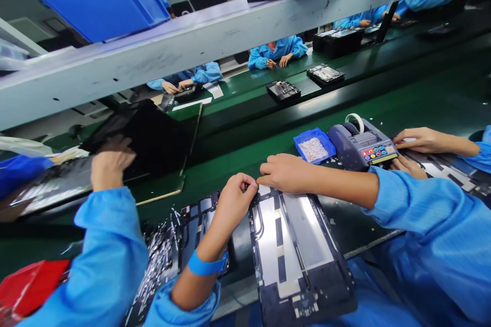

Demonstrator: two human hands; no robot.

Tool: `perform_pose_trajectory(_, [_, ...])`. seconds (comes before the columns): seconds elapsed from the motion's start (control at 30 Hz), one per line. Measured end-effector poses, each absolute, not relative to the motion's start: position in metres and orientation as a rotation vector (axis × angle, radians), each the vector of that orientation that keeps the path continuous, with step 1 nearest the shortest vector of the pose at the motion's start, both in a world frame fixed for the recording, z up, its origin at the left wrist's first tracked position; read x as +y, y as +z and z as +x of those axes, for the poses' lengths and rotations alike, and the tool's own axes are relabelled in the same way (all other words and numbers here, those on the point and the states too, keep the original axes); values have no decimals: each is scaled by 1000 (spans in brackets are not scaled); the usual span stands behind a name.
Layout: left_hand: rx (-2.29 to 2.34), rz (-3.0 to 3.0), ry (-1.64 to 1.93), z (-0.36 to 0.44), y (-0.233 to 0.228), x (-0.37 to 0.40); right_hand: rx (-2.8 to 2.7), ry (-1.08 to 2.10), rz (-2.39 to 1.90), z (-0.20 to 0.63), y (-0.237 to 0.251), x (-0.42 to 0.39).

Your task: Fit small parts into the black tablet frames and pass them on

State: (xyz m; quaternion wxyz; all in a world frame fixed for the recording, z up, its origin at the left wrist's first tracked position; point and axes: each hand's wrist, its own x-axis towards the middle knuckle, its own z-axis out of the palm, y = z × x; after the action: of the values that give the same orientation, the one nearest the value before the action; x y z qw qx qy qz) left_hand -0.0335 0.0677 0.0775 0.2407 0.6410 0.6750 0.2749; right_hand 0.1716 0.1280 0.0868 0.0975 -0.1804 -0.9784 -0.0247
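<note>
Head view, looking down on a green assembly bench. Both of the wearer's hands met at the far short edge of an opened tablet chassis (299, 260), a dark frame with silvery inner plates whose long axis ran from about 5 o'clock near the body to 11 o'clock away from it. The left hand (233, 202), wearing a blue wrist strap (207, 265), was closed narrow with thumb and forefinger pinched together at the chassis's far left corner; whatever it pinched was too small to make out. The right hand (286, 173) lay just beside it at 2 o'clock, fingers curled down, its fingertips touching the left's at the same corner. The chassis therefore extended from the hands toward 5 o'clock, with the left hand the nearer to its edge. A second dark frame (194, 227) lay under the left forearm at 8 o'clock. A small blue tray of pale parts (314, 145) and a grey tape dispenser (362, 145) stood at 2 o'clock beyond the right hand. Other people's hands worked at both sides: one (109, 163) at 9 o'clock on a black panel (153, 138), another (418, 139) at 3 o'clock.
</note>
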Motion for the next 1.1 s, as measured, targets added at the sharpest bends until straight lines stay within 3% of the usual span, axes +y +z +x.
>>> perform_pose_trajectory(0.37, [1638, 1238, 929, -31, 61, 75, -2872, -87, -538, 173, 82, 128])
perform_pose_trajectory(1.1, [1577, 1264, 971, -29, 62, 76, -2871, -183, -524, 175, 78, 125])
